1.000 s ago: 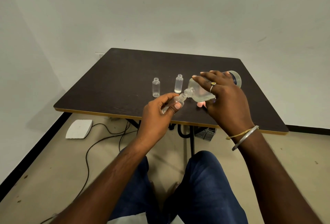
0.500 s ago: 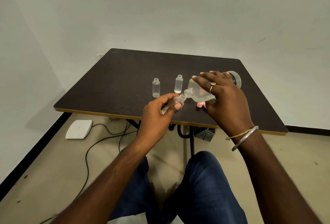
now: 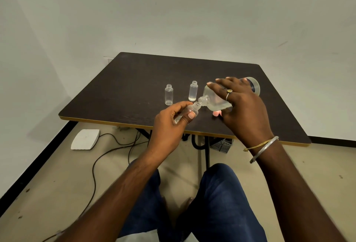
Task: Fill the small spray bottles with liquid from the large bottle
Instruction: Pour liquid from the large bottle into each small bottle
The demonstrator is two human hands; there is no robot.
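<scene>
My right hand [image 3: 243, 106] grips the large clear bottle [image 3: 214, 98], tipped on its side with its mouth pointing left and down. Its neck meets the mouth of a small clear bottle [image 3: 189, 109] that my left hand [image 3: 171, 124] holds tilted over the table's front part. Two more small bottles stand upright and uncapped on the dark table [image 3: 134, 79]: one at the left [image 3: 169, 94] looks empty, and one to its right [image 3: 193, 91] has a little liquid at the bottom.
A pink object [image 3: 216, 113] lies on the table under the large bottle, mostly hidden. Below the table are a white pad [image 3: 85, 139], dark cables [image 3: 107, 151] and a small grey basket [image 3: 222, 145]. My knees are under the front edge.
</scene>
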